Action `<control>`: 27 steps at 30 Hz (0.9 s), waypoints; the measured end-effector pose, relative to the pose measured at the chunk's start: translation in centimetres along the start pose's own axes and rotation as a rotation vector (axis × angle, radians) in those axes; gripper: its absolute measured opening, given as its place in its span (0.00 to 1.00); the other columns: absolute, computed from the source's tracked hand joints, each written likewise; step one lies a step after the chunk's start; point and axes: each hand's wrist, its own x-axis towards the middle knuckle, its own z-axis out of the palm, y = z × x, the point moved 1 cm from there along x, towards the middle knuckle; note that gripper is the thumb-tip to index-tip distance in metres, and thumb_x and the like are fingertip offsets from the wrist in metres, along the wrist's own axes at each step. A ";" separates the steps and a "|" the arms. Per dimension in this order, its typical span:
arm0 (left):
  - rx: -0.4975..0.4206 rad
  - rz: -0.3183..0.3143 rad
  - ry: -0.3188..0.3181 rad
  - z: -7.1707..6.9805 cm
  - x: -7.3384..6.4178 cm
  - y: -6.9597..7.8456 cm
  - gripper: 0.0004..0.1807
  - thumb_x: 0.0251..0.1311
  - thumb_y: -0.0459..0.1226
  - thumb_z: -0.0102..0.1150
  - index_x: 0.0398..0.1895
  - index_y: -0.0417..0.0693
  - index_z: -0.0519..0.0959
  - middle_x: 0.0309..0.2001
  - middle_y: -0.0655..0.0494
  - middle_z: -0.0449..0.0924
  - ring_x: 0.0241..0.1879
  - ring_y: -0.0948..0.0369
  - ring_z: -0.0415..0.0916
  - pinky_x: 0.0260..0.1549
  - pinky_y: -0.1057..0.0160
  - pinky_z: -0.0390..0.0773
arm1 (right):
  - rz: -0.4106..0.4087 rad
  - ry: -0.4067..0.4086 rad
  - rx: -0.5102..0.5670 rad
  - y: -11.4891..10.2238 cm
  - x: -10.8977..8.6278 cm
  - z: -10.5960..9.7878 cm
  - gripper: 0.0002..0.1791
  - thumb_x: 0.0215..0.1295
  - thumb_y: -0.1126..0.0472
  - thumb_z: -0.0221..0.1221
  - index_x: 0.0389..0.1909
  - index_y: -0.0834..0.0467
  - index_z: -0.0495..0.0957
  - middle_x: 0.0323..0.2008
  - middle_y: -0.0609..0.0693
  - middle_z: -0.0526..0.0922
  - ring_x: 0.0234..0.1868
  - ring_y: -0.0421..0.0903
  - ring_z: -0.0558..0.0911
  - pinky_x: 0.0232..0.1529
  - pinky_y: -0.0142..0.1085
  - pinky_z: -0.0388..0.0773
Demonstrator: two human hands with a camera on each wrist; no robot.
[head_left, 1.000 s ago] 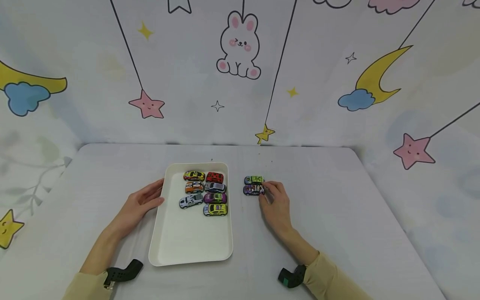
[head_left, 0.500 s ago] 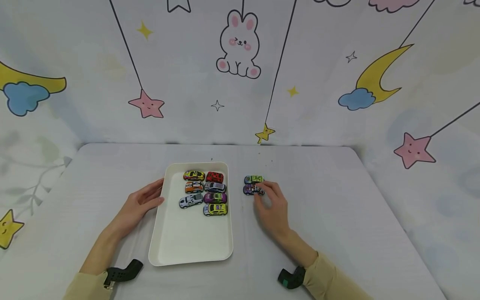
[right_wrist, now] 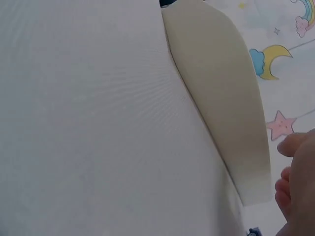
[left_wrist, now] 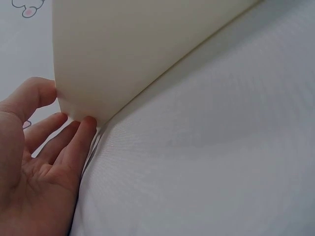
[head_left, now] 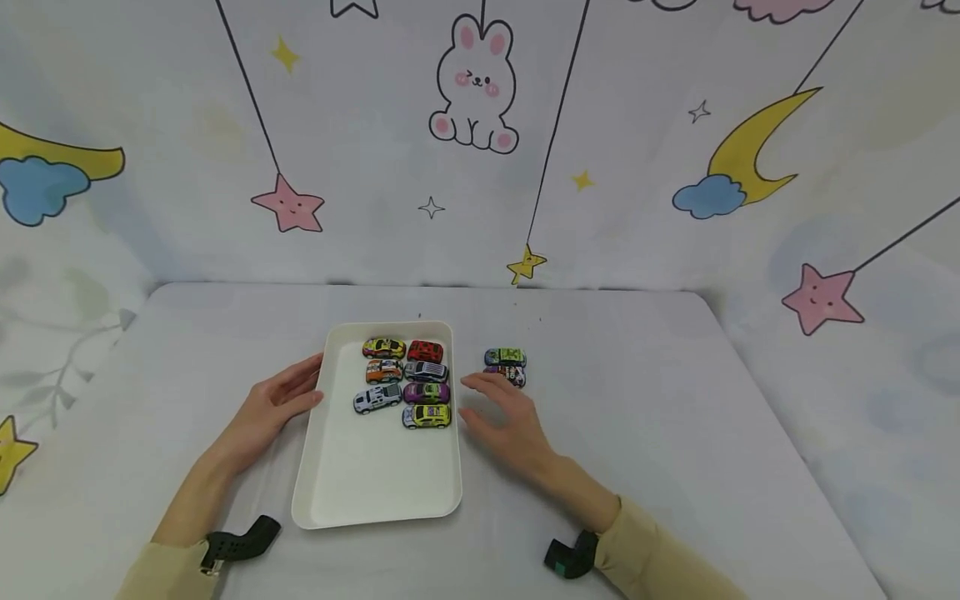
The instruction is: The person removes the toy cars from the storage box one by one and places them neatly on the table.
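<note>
My left fingers and left thumb rest against the left wall of the white tray, fairly straight, not wrapped round anything. My right fingers stand apart from my right thumb with nothing between them, just beside the tray's right wall; whether a tip touches it, I cannot tell.

The tray lies on the counter with seven toy cars grouped in two rows toward its far end. On the counter to its right, the green car and the purple car lie side by side, the purple one partly hidden behind my right fingers.

I take the step in hand to be steadying the tray from both sides. To do it well, I should meet the right wall with flat fingertips, low down and opposite my left ones, and match the pressure; a push from one side alone would likely slide the tray. My fingertips belong outside the rim, because the yellow car sits close to that wall. My knuckles want to clear the purple car too, since a light toy on wheels probably rolls at a nudge.
</note>
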 end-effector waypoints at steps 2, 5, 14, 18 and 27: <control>0.002 -0.002 -0.002 -0.1 -0.1 0.0 0.37 0.71 0.42 0.59 0.78 0.47 0.57 0.78 0.45 0.54 0.70 0.75 0.60 0.57 0.82 0.68 | -0.035 -0.027 -0.002 -0.4 0.3 0.4 0.21 0.60 0.66 0.68 0.55 0.63 0.80 0.54 0.52 0.82 0.55 0.47 0.81 0.57 0.40 0.79; 0.005 -0.002 0.003 -0.1 -0.1 0.0 0.36 0.71 0.42 0.59 0.78 0.47 0.57 0.78 0.45 0.55 0.70 0.75 0.60 0.56 0.82 0.69 | -0.083 -0.059 0.019 -1.0 0.7 1.1 0.22 0.59 0.67 0.69 0.55 0.64 0.79 0.54 0.54 0.82 0.57 0.48 0.80 0.58 0.39 0.79; 0.001 0.004 -0.005 -0.1 0.1 -0.1 0.37 0.70 0.42 0.59 0.78 0.48 0.57 0.78 0.46 0.55 0.74 0.63 0.59 0.57 0.81 0.69 | -0.103 -0.114 -0.016 -2.0 1.4 2.6 0.23 0.58 0.67 0.70 0.55 0.65 0.79 0.54 0.55 0.81 0.57 0.49 0.80 0.61 0.37 0.78; 0.009 0.005 0.001 -0.1 0.0 0.0 0.37 0.70 0.42 0.59 0.78 0.47 0.57 0.78 0.45 0.55 0.74 0.62 0.58 0.57 0.82 0.69 | -0.084 -0.154 -0.058 -2.2 1.6 2.6 0.21 0.58 0.68 0.70 0.53 0.63 0.80 0.53 0.54 0.82 0.57 0.49 0.81 0.60 0.36 0.78; -0.009 0.003 0.000 0.0 -0.1 0.3 0.37 0.71 0.41 0.59 0.78 0.45 0.56 0.78 0.44 0.54 0.74 0.63 0.59 0.57 0.82 0.69 | -0.028 -0.322 -0.249 -3.3 2.4 2.0 0.20 0.57 0.66 0.72 0.52 0.59 0.82 0.53 0.52 0.83 0.55 0.47 0.81 0.58 0.36 0.79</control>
